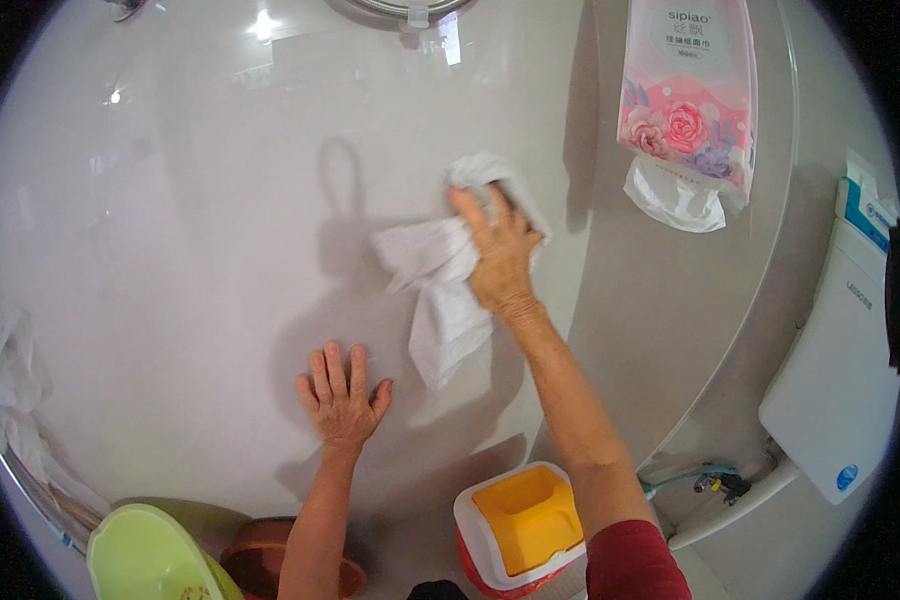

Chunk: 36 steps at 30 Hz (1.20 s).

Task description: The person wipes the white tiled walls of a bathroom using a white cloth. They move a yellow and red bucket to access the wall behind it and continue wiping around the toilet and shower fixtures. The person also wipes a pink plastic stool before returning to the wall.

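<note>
A white cloth lies pressed against the glossy light wall under my right hand, its loose ends hanging down to the left. The fingers of that hand are spread over the cloth, and a fold of it loops above the fingertips. Lower and to the left, my left hand rests flat on the same wall with its fingers apart and nothing in it. The cloth's hanging end is to the right of this hand, not touching it.
A pink tissue pack hangs on the right wall beside a white cistern with a pipe and valve. Below are a white-and-yellow bin, a green basin and a brown basin. A metal hose is overhead.
</note>
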Tool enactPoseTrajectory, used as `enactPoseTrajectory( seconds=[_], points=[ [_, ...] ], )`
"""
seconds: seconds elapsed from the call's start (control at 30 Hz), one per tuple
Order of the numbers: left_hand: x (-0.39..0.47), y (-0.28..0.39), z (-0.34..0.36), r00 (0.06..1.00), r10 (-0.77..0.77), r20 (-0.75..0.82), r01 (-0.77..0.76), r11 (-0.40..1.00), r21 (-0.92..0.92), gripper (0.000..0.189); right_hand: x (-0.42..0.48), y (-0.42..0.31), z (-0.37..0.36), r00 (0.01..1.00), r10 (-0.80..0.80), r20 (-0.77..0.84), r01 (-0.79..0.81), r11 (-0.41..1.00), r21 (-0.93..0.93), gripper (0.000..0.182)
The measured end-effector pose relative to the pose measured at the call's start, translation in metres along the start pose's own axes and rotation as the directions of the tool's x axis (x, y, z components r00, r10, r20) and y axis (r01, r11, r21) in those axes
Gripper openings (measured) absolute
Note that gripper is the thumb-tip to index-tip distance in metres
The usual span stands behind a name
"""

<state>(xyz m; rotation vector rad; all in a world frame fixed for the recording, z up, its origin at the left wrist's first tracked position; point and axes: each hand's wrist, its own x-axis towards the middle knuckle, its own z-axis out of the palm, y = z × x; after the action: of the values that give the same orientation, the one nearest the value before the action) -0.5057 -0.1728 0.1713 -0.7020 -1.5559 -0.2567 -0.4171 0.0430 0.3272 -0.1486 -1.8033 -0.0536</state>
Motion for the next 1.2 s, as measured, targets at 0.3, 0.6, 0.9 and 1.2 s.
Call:
enactPoseTrajectory(
  seconds=[0.3,0.6,0.9,1.2],
  points=[
    [-0.001,-0.003,-0.002,1.0,0.011,0.008,-0.012,1.0,0.019,0.06,0.017,0.072,-0.011,0.881,0.4,-0.254,-0.258,0.854,0.451,0.052],
    [0.003,-0.003,-0.005,1.0,0.016,-0.018,-0.015,1.0,0.02,0.057,0.049,-0.046,0.004,0.95,0.143,-0.276,0.018,0.861,0.508,0.046],
    [0.002,-0.004,-0.003,1.0,-0.006,-0.015,0.006,1.0,-0.009,0.056,0.079,-0.084,0.016,0.859,-0.234,-0.456,0.282,0.959,0.039,0.063],
    [0.0,-0.001,-0.002,1.0,0.014,-0.007,-0.014,1.0,-0.012,0.057,0.09,0.042,-0.006,0.884,0.018,-0.467,0.044,0.991,0.123,0.077]
  ],
)
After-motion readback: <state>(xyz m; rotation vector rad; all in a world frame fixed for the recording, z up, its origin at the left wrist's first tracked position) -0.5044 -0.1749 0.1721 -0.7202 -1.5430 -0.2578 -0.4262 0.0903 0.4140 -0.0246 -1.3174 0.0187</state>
